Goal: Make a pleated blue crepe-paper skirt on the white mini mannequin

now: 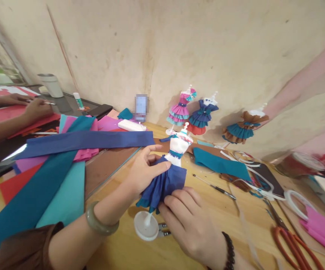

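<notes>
A small white dress form on a round base tilts in front of me, with a teal band at its waist. Around its lower half hangs a pleated dark blue paper skirt, a teal layer showing under its hem. My left hand holds the skirt's top edge against the form, thumb in front. At the skirt's lower right, my right hand has its fingers curled in on the blue paper; the fingertips are partly hidden. Behind the form's white base lies a small dark tool, partly covered.
Folded coloured paper strips pile up at left. Three dressed forms, one in pink, stand by the wall. Orange-handled scissors, a pen and a teal strip lie at right. Another person's hands work at far left.
</notes>
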Demonstrator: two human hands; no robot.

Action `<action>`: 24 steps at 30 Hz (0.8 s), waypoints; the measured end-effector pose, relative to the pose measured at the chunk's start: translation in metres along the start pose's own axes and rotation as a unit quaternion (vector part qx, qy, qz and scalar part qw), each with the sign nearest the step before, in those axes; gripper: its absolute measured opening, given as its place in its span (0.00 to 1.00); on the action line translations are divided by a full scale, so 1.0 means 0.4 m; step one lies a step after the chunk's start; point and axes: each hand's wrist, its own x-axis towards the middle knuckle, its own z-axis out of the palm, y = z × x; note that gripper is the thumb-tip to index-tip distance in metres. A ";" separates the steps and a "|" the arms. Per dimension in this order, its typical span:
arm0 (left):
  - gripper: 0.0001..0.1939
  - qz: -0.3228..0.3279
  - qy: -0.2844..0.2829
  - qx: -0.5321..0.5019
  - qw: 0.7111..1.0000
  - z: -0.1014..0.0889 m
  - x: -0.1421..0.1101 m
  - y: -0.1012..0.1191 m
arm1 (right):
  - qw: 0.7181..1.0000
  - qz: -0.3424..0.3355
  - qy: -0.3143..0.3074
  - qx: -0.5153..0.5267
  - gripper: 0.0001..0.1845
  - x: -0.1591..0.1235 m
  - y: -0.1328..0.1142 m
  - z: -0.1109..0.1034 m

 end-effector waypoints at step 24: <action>0.27 0.120 0.065 0.079 0.988 0.014 -0.016 -0.028 | 0.532 0.582 0.127 0.602 0.46 0.028 0.046 0.010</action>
